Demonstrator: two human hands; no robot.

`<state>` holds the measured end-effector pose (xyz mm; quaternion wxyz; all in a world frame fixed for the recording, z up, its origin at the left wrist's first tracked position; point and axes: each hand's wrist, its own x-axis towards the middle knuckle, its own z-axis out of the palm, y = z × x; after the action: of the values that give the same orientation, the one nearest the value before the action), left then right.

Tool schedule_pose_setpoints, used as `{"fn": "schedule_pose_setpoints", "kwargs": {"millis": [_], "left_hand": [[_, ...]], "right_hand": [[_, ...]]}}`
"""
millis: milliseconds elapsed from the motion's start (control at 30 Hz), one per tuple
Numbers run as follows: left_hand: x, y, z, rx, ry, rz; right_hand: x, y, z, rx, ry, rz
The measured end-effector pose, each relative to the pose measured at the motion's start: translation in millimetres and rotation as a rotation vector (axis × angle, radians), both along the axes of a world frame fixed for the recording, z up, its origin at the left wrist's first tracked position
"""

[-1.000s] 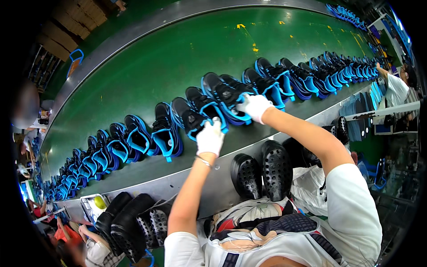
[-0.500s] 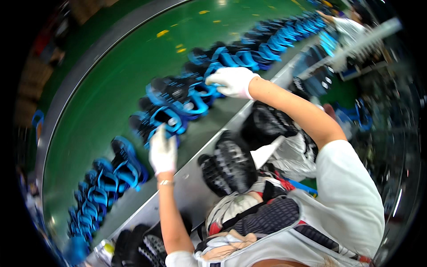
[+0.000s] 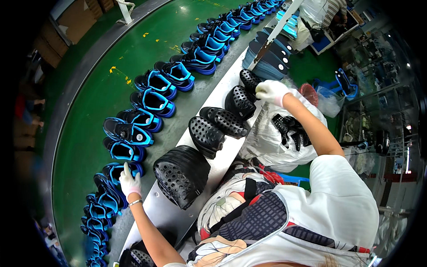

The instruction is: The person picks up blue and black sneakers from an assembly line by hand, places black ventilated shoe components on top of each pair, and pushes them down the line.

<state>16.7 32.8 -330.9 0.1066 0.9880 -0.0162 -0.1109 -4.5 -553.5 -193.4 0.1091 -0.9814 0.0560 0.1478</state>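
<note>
Both my hands wear white gloves. My left hand (image 3: 130, 182) is at a black and blue sneaker (image 3: 116, 171) on the green conveyor, index finger stretched out and thumb apart. Whether the fingertips touch that shoe I cannot tell. My right hand (image 3: 272, 92) has its fingers curled together beside a small black perforated plastic shoe insert (image 3: 250, 80) on the metal ledge. Anything between those fingers is hidden. More perforated inserts stand along the ledge: a rounded one (image 3: 240, 101), a pair (image 3: 224, 121) and a large nested stack (image 3: 180, 174).
A long row of black and blue sneakers (image 3: 153, 100) curves along the green conveyor (image 3: 89, 115). Dark insoles (image 3: 269, 55) are stacked by a metal post (image 3: 275, 35). A white plastic bag (image 3: 262, 142) holding black pieces lies beside the ledge (image 3: 171, 218). Another person (image 3: 316, 13) works at the far right.
My right hand has moved from above the sneakers to the black inserts on the ledge. The left hand has shifted down and left along the row. The whole view has turned.
</note>
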Motion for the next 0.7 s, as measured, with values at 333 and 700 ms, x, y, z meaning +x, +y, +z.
{"fn": "schedule_pose_setpoints", "kwargs": {"millis": [333,700], "left_hand": [[-103.3,-9.4,34.5,-0.359,-0.177,0.317],[-149.9,-36.5,64.6,-0.394,-0.262,0.396]], "right_hand": [[-14.2,3.8,-49.7,0.135,0.038,0.001],[-4.4,9.9,-15.4,0.216,-0.085,0.274]]}}
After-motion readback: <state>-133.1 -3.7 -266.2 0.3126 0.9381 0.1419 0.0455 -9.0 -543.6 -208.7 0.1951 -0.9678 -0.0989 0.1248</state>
